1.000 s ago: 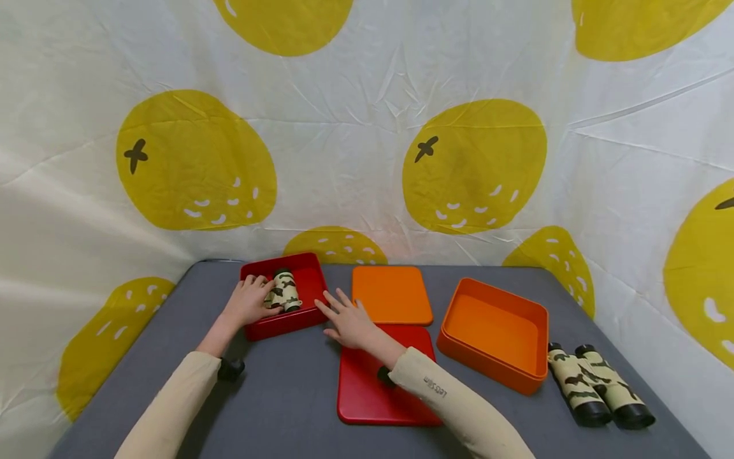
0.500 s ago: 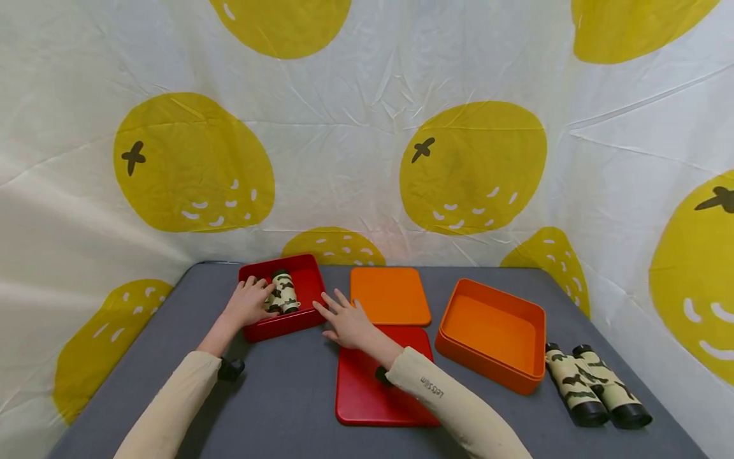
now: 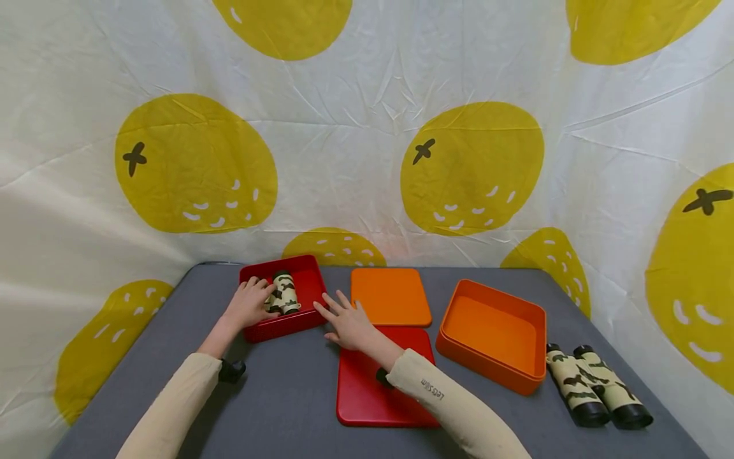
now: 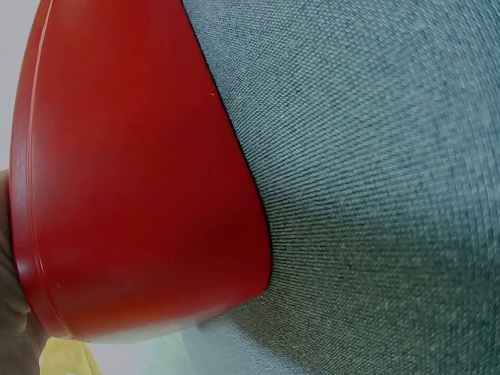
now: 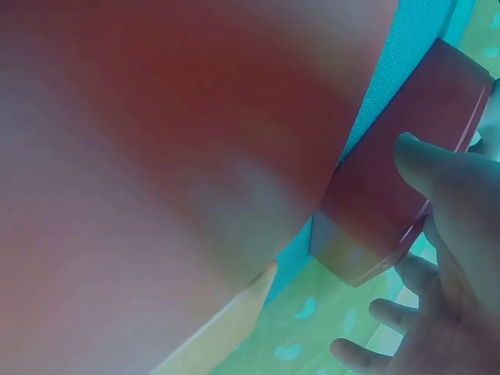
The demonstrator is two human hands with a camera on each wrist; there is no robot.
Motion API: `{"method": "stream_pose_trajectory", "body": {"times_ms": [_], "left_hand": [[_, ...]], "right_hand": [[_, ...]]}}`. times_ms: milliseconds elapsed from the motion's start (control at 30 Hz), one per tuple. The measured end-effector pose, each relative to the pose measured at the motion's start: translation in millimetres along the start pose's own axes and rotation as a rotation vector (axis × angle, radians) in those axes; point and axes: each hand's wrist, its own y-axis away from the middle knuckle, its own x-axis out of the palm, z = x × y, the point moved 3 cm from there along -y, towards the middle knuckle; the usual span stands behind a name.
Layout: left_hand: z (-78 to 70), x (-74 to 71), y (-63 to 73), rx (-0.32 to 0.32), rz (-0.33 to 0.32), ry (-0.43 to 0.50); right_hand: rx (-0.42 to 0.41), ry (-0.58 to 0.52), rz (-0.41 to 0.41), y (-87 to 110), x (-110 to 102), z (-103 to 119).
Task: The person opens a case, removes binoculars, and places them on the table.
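In the head view a red box (image 3: 287,328) stands at the back left, with camouflage binoculars (image 3: 285,290) lying in it. My left hand (image 3: 248,303) reaches over the box's near left side, its fingers and thumb bent round the binoculars' left barrel, which it mostly hides. The left wrist view shows mainly the red box's outer wall (image 4: 141,172). Fingers spread, my right hand (image 3: 350,325) is at the box's near right corner and holds nothing. Whether its fingertips touch the rim I cannot tell. In the right wrist view its thumb (image 5: 422,160) lies across the box's side.
Under my right forearm lies a red lid (image 3: 367,395), with an orange lid (image 3: 392,296) behind it. An orange box (image 3: 487,357) stands on the right, and beside it lie more camouflage binoculars (image 3: 596,386). A fruit-print cloth (image 3: 344,159) hangs behind the grey table (image 3: 275,395).
My left thumb has drawn back slightly to the left from the binoculars' near end. The right hand, the boxes and the lids stay put; the view shifts a little.
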Motion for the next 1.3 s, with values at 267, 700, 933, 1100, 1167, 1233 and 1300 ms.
{"method": "stream_pose_trajectory", "body": {"times_ms": [267, 700, 933, 1100, 1167, 1233, 1300], "left_hand": [[-0.4, -4.1, 1.4, 0.002, -0.053, -0.013], [2.6, -22.5, -2.5, 0.021, -0.129, -0.034], [1.5, -38.0, -7.5, 0.033, -0.129, -0.035], [-0.8, -49.6, -8.7, 0.041, -0.128, -0.059], [-1.4, -53.5, -8.0, 0.043, -0.124, -0.063], [-1.8, -57.2, -6.6, 0.043, -0.124, -0.060], [-1.8, -60.2, -4.7, 0.044, -0.128, -0.056]], "right_hand": [[0.012, 0.017, 0.001, -0.5, 3.6, 0.8], [0.011, -0.012, 0.012, 0.3, 0.7, 0.8], [0.019, -0.003, 0.013, 0.0, 0.6, -0.9], [0.022, 0.006, 0.021, -0.6, 0.8, -1.1], [0.024, 0.010, 0.028, -1.0, 1.0, -1.0], [0.023, 0.020, 0.033, -1.4, 1.0, -0.5], [0.022, 0.032, 0.041, -1.7, 1.3, 0.0]]}}
